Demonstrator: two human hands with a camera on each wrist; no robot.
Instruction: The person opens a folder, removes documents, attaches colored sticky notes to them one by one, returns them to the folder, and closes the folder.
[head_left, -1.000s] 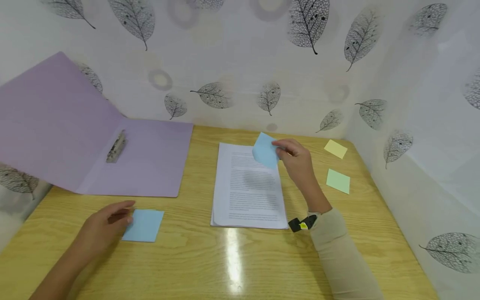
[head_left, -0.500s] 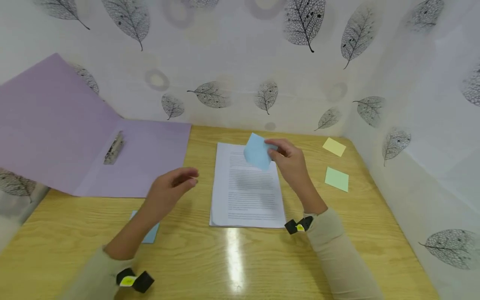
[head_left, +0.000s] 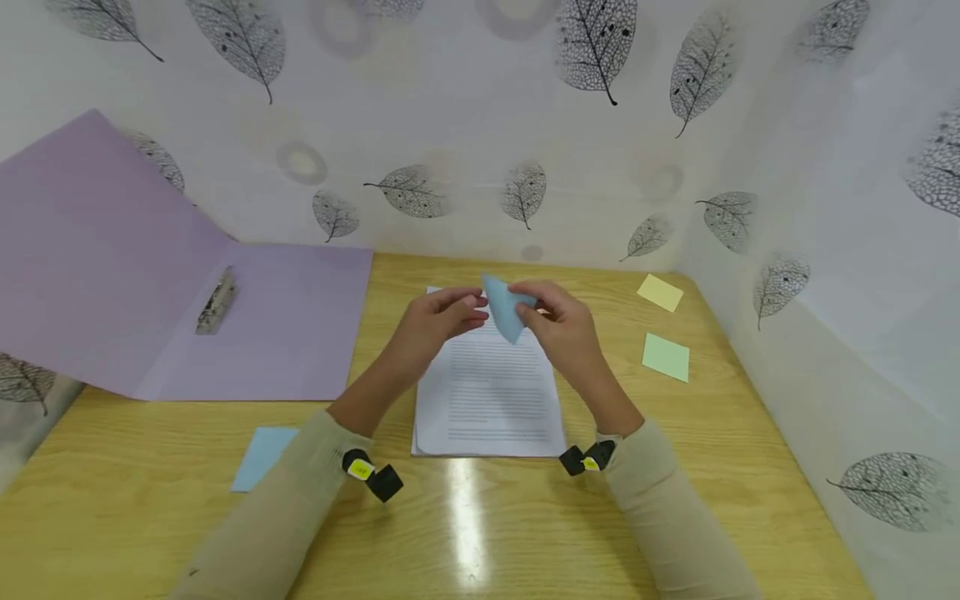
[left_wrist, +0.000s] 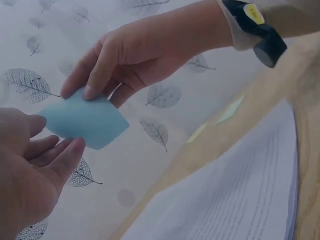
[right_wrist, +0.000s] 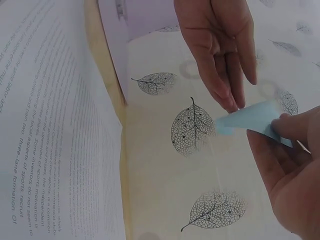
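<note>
Above the top of the printed sheets (head_left: pixel 498 392), the right hand (head_left: pixel 566 329) pinches a light blue sticky note (head_left: pixel 504 308) between thumb and fingers. The note (left_wrist: pixel 85 120) bends into a curve in the left wrist view. Close to its left edge is the left hand (head_left: pixel 431 329), thumb and fingers apart and slightly bent. In the right wrist view the left hand (right_wrist: pixel 220 45) has its fingertips by the note's (right_wrist: pixel 250 120) edge; whether they touch it I cannot tell. A blue pad (head_left: pixel 260 458) lies on the table, partly behind the left sleeve.
An open purple folder (head_left: pixel 292 333) with a metal clip (head_left: pixel 217 304) lies at the left, its cover raised against the leaf-patterned wall covering. Yellow (head_left: pixel 660 292) and green (head_left: pixel 666 357) sticky notes lie on the wooden table (head_left: pixel 510 533) at the right.
The left hand has come away from the blue pad, moving right and up to beside the held note. The right hand has shifted slightly left, and its note is now more curved.
</note>
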